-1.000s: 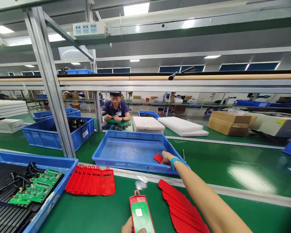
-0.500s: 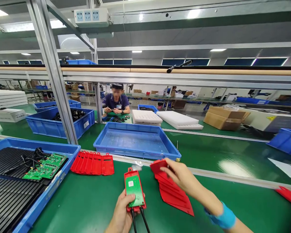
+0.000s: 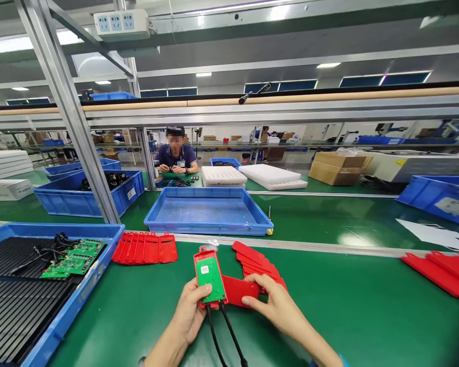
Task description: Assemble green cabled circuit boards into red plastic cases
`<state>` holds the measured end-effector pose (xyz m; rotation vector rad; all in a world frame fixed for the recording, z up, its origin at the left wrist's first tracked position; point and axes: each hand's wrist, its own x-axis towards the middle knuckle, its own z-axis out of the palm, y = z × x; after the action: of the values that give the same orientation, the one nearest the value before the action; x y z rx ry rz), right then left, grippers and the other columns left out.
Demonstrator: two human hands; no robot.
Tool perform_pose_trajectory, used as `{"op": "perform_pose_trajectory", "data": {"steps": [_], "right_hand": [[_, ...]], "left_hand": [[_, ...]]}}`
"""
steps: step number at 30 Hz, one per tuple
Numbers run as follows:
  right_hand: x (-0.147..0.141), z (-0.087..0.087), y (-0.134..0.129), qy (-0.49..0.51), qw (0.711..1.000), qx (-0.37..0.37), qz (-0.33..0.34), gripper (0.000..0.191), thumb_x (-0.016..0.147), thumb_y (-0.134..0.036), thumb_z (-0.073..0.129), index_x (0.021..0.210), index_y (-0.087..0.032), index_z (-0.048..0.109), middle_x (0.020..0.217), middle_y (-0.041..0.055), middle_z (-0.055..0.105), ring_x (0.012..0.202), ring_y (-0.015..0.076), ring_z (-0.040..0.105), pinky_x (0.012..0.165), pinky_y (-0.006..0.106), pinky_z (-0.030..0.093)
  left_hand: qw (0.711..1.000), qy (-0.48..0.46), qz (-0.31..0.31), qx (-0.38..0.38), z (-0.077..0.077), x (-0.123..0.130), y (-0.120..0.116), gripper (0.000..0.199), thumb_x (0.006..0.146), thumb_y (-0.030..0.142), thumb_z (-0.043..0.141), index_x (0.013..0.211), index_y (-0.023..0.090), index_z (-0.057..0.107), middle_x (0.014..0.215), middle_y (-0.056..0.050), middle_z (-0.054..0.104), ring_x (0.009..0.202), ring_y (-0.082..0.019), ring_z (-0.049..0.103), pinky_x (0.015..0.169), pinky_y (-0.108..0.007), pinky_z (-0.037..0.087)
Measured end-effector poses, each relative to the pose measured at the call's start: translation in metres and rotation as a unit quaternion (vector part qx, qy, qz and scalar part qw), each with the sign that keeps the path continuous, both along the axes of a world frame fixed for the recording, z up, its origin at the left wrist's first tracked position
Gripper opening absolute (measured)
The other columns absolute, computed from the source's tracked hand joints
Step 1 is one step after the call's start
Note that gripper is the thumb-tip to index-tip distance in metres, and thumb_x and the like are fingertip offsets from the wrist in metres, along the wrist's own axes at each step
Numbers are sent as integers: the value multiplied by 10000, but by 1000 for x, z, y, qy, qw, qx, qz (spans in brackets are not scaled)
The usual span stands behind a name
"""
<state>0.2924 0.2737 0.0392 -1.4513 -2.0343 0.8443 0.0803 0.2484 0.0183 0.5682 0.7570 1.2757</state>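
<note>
My left hand [image 3: 193, 308] is closed round a red plastic housing [image 3: 196, 262] with a green circuit board [image 3: 211, 279] inside, thumb pressing on the board. Two black cables [image 3: 229, 329] run out of its lower end towards me. Between thumb and fingers, my right hand [image 3: 273, 303] grips a flat red cover [image 3: 239, 291], whose left edge is close beside or behind the housing; I cannot tell whether they touch. Just beyond that hand lies a fanned stack of red covers [image 3: 254, 260]. A row of red housings [image 3: 144, 248] rests left of the one I hold.
At left, a blue tray [image 3: 117, 239] holds black ribbed mats, cables and green boards. A shallow blue bin [image 3: 210, 229] stands ahead. More red parts [image 3: 439, 272] lie at right. A metal post [image 3: 71, 112] rises at left, and a co-worker [image 3: 178, 155] sits across the bench.
My right hand has drawn one red cover off the stack and brought it down and left beside the housing. My left hand still holds the housing. The view has turned slightly right.
</note>
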Motion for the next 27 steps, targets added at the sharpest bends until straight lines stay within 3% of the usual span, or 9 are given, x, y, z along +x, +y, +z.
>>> {"op": "perform_pose_trajectory", "data": {"steps": [2, 4, 9, 11, 13, 17, 22, 27], "right_hand": [[1, -6, 1, 104, 991, -82, 37, 301, 738, -453, 644, 889, -194, 620, 784, 19, 635, 743, 191, 573, 702, 302, 456], [2, -9, 3, 209, 969, -126, 31, 306, 736, -468, 657, 805, -181, 575, 691, -10, 578, 673, 157, 540, 653, 276, 442], [13, -2, 5, 365, 918, -16, -156, 330, 786, -513, 619, 868, -199, 553, 647, -51, 495, 530, 80, 421, 526, 221, 352], [18, 5, 3, 406, 895, 0, -187, 339, 803, -534, 593, 912, -217, 549, 664, -58, 506, 443, 43, 351, 454, 209, 280], [19, 10, 1, 431, 882, -37, -185, 368, 785, -552, 607, 942, -224, 546, 610, -75, 475, 389, 24, 276, 409, 205, 195], [9, 13, -5, 425, 884, -166, -104, 463, 742, -543, 660, 1037, -202, 559, 505, -104, 332, 426, 46, 227, 406, 193, 165], [-7, 8, -11, 375, 910, -165, -67, 394, 761, -534, 642, 922, -180, 574, 625, -56, 454, 498, 51, 330, 435, 183, 241], [-12, 3, -12, 350, 921, -161, -66, 402, 779, -547, 609, 932, -179, 561, 568, -75, 421, 459, 54, 344, 382, 169, 270]], "left_hand": [[999, -15, 29, -33, -1, -2, 2, 354, 620, 257, 798, 898, 85, 661, 748, -79, 693, 547, -123, 601, 517, -222, 491], [997, -20, 43, -52, -2, -2, 2, 355, 618, 258, 802, 896, 100, 649, 742, -62, 690, 540, -121, 603, 525, -228, 499], [997, 70, 28, -14, 5, 2, -6, 383, 701, 297, 756, 1002, 95, 631, 853, -92, 699, 651, -139, 628, 576, -223, 495], [994, 112, 12, -2, 9, 6, -9, 383, 718, 327, 743, 993, 84, 635, 827, -90, 693, 640, -137, 614, 565, -219, 481], [990, 137, -14, 13, 10, 11, -12, 395, 734, 365, 726, 991, 78, 640, 790, -83, 685, 616, -135, 595, 558, -221, 467], [986, 143, -75, 30, 6, 21, -17, 485, 813, 498, 606, 1078, 92, 634, 786, -80, 682, 556, -130, 546, 549, -251, 452], [971, 230, -54, 47, 1, 31, -24, 565, 871, 601, 429, 966, 105, 683, 823, -64, 684, 693, -171, 561, 689, -272, 439], [946, 316, -51, 43, -7, 37, -29, 634, 884, 635, 330, 803, 111, 677, 728, -47, 640, 685, -165, 496, 659, -258, 395]]}}
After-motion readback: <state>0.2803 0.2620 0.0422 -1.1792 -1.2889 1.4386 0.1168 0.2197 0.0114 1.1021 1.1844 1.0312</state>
